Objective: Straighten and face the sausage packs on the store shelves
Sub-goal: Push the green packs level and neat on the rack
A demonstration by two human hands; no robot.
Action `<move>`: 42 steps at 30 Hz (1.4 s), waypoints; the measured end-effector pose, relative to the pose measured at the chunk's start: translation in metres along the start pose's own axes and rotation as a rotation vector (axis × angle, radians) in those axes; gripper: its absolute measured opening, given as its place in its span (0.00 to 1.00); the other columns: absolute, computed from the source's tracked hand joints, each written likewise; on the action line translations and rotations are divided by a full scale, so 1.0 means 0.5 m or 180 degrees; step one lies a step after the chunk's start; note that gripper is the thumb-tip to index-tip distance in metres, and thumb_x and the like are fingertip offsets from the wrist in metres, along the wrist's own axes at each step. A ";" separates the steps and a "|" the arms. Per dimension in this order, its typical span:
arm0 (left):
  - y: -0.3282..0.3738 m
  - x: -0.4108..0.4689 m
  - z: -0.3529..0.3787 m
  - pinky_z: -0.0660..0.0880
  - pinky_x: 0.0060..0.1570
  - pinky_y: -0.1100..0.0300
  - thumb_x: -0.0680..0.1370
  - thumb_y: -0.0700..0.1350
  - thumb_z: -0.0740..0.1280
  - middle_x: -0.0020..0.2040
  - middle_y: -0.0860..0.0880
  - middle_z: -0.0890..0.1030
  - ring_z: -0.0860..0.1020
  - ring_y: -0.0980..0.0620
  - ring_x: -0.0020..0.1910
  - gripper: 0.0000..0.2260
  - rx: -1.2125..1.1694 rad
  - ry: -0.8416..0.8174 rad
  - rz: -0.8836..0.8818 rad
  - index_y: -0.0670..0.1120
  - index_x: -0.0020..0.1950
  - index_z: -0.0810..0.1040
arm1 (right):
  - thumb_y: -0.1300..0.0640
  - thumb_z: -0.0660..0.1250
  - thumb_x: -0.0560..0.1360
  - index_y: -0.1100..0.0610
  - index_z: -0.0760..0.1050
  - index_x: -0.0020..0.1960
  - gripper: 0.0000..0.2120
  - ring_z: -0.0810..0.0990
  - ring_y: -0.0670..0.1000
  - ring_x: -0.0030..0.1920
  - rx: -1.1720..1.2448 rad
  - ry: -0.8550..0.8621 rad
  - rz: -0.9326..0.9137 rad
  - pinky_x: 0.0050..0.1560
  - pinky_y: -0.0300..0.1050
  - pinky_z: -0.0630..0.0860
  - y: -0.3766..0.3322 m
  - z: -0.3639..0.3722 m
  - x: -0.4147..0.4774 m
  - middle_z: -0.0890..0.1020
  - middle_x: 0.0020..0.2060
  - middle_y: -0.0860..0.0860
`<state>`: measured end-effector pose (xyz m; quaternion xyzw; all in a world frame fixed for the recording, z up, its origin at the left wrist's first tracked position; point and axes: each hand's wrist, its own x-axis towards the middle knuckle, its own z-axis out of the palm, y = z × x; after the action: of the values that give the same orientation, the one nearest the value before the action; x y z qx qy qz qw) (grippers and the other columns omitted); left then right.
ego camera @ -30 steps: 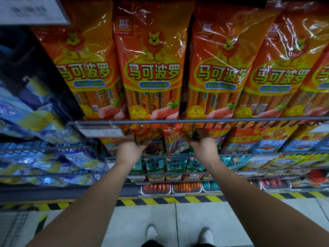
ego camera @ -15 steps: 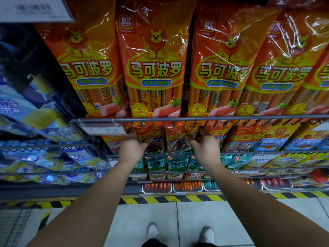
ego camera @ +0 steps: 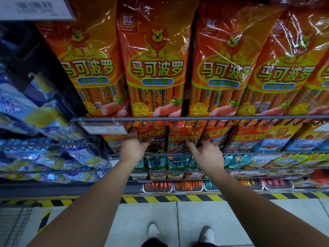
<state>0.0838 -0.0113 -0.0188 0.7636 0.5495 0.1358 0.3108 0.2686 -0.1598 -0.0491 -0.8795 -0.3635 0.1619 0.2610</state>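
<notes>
Tall orange sausage packs (ego camera: pixel 154 68) with a lion picture stand side by side on the upper wire shelf. Below its front rail (ego camera: pixel 195 118) a row of shorter red sausage packs (ego camera: pixel 183 138) stands on the second shelf. My left hand (ego camera: pixel 134 143) grips the left edge of one red pack, fingers curled behind it. My right hand (ego camera: pixel 204 148) holds the right edge of the neighbouring red pack. Between my hands stand two red packs. My fingertips are hidden behind the packs.
A white price tag (ego camera: pixel 105 128) reading 19.90 hangs on the rail just left of my left hand. Blue snack bags (ego camera: pixel 35 113) fill the shelves at the left. Lower shelves hold green packs (ego camera: pixel 165 163) and trays of small sausages (ego camera: pixel 187 185). Yellow-black tape (ego camera: pixel 160 199) edges the floor.
Both hands stayed on the red packs under the rail, shifting slightly. The view moved a little closer to the shelf.
</notes>
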 end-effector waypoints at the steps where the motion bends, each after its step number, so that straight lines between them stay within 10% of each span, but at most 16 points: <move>1: 0.000 0.000 0.000 0.70 0.40 0.58 0.76 0.53 0.72 0.55 0.39 0.81 0.79 0.41 0.46 0.27 0.0030 0.0001 -0.0019 0.36 0.65 0.69 | 0.33 0.60 0.77 0.54 0.72 0.42 0.24 0.77 0.51 0.29 -0.0083 -0.0052 0.0038 0.29 0.45 0.74 0.000 0.001 -0.001 0.78 0.29 0.51; 17: 0.003 0.005 0.004 0.74 0.32 0.54 0.75 0.56 0.72 0.49 0.38 0.82 0.76 0.45 0.33 0.35 0.0153 0.0004 -0.0222 0.35 0.71 0.65 | 0.28 0.50 0.77 0.56 0.69 0.55 0.31 0.77 0.53 0.34 -0.0741 -0.0694 0.0052 0.32 0.45 0.73 -0.003 -0.007 0.012 0.77 0.33 0.51; 30: 0.005 0.004 0.006 0.69 0.40 0.57 0.76 0.50 0.72 0.58 0.39 0.80 0.79 0.39 0.51 0.26 -0.0274 -0.0064 -0.0155 0.36 0.65 0.67 | 0.37 0.58 0.79 0.58 0.62 0.73 0.32 0.76 0.56 0.30 0.0009 -0.0486 -0.0034 0.24 0.49 0.67 0.021 -0.007 0.031 0.76 0.30 0.53; 36: 0.002 0.006 0.008 0.71 0.36 0.52 0.76 0.50 0.72 0.43 0.42 0.76 0.78 0.40 0.43 0.21 -0.0341 -0.0048 -0.0180 0.39 0.57 0.67 | 0.38 0.60 0.79 0.58 0.61 0.74 0.33 0.75 0.56 0.30 0.0002 -0.0265 -0.0087 0.27 0.46 0.68 0.016 -0.008 0.036 0.74 0.29 0.50; 42: -0.004 0.006 0.016 0.70 0.39 0.55 0.75 0.49 0.73 0.52 0.34 0.80 0.79 0.37 0.48 0.23 -0.0479 -0.0046 -0.0086 0.35 0.60 0.69 | 0.41 0.61 0.80 0.60 0.57 0.77 0.34 0.74 0.58 0.32 -0.0263 -0.0275 -0.0079 0.29 0.48 0.69 0.014 -0.018 0.049 0.76 0.34 0.53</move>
<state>0.0878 -0.0106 -0.0266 0.7315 0.5458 0.1670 0.3731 0.2933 -0.1491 -0.0481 -0.8771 -0.3917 0.1813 0.2106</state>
